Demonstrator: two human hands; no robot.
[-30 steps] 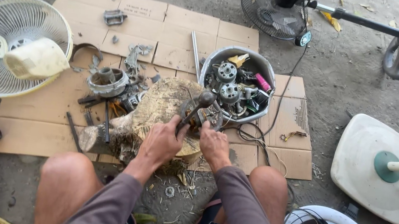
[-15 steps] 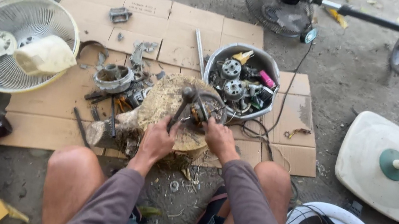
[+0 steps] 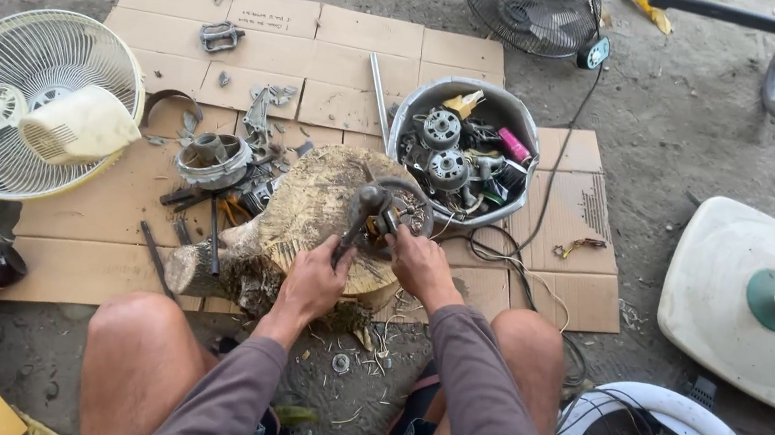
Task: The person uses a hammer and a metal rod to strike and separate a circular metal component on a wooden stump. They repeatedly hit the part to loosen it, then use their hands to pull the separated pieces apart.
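Note:
A round wooden stump (image 3: 318, 208) lies on flattened cardboard (image 3: 330, 48) between my knees. On its top sits a small fan motor part (image 3: 387, 209) with copper windings. My left hand (image 3: 316, 280) grips the handle of a dark hammer-like tool (image 3: 355, 218) whose head rests against the motor part. My right hand (image 3: 417, 264) holds the motor part from the right side, steadying it on the stump.
A metal bowl (image 3: 513, 114) of motor parts stands behind the stump. Loose metal parts and tools (image 3: 213, 163) lie to its left. A white fan guard (image 3: 20, 100) is far left, a white fan base (image 3: 750, 299) right, a fan head (image 3: 528, 5) at the top.
The tool in my left hand has come down from a raised tilt onto the motor part. My hands stay on the stump; the camera has shifted slightly.

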